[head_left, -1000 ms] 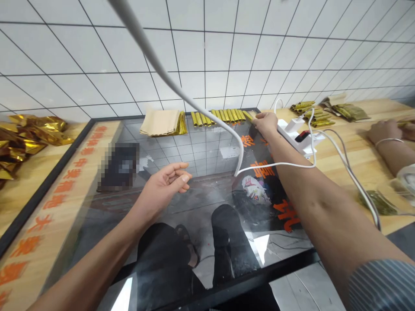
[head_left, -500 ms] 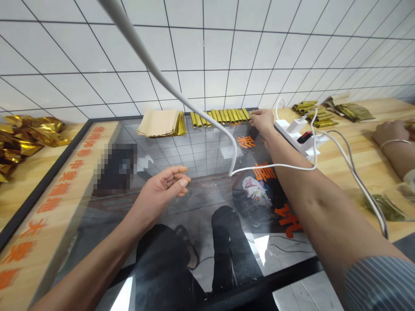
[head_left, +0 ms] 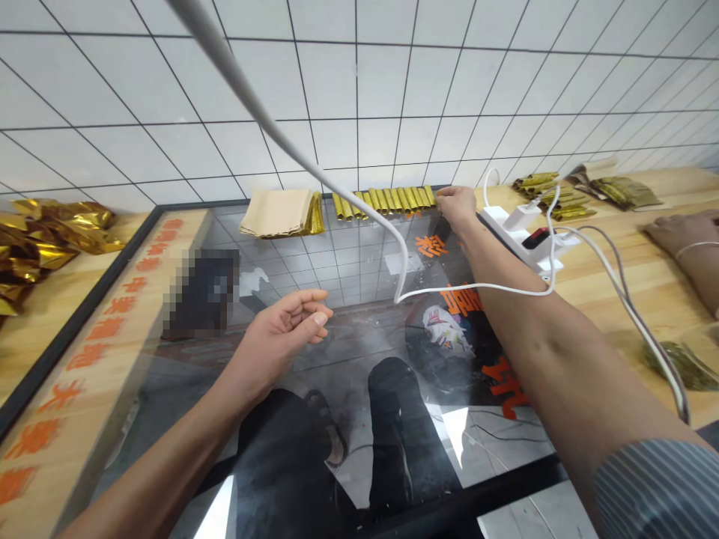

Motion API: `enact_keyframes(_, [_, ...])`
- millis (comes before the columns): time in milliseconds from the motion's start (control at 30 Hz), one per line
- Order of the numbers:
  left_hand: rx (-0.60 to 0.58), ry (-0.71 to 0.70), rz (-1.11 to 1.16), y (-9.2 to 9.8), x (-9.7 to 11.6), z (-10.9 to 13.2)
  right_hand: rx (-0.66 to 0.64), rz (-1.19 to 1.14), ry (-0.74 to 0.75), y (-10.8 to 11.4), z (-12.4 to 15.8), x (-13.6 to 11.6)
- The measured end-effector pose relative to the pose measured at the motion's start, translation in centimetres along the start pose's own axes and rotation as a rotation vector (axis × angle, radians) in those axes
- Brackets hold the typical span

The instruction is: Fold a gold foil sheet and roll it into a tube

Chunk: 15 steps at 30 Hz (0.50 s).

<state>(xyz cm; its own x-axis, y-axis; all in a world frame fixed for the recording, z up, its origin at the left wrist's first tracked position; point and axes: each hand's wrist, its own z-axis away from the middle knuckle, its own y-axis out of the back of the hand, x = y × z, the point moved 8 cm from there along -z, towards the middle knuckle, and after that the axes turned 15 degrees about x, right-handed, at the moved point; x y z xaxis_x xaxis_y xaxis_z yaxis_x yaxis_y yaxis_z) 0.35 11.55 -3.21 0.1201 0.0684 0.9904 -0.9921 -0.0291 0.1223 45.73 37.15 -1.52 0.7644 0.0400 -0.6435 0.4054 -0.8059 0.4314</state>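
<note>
My left hand (head_left: 293, 322) hovers over the dark glass panel (head_left: 348, 340), its fingers loosely curled and apart from the thumb. Nothing shows in it. At the panel's far edge, my right hand (head_left: 457, 205) is at the right end of a row of thin gold foil rolls (head_left: 387, 201). Its fingers are bent together, the tips right beside the last roll; what lies between them, if anything, is hidden. Left of the row rests a stack of tan paper sheets (head_left: 275, 212) with gold foil sheets (head_left: 316, 215) at its side.
A white cable (head_left: 314, 168) hangs across the view to a power strip (head_left: 517, 238) beside my right forearm. Crumpled gold foil (head_left: 48, 239) lies at far left. More gold rolls (head_left: 539, 187) and another person's hand (head_left: 682, 236) are on the right. A blurred dark object (head_left: 205, 292) sits left.
The view has shifted slightly. Both my hands keep nearly the same places. The other person's hand at the right has moved and lies flatter on the table.
</note>
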Motion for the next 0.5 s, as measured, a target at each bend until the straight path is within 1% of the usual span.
enact_keyframes(133, [0.001, 0.008, -0.002, 0.0, 0.0, 0.0, -0.011, 0.036, -0.065, 0.6, 0.7, 0.1])
enact_keyframes(233, [0.009, 0.011, -0.014, -0.1, 0.2, 0.0, -0.020, 0.073, -0.089, 1.6, 2.0, -0.4])
enact_keyframes(367, [0.018, 0.001, -0.046, -0.5, 0.7, 0.0, -0.030, 0.110, -0.060, 3.3, 4.7, -2.3])
enact_keyframes(500, [0.014, -0.022, -0.066, -0.8, 0.7, -0.2, -0.109, 0.089, 0.036, 4.4, 8.7, -5.3])
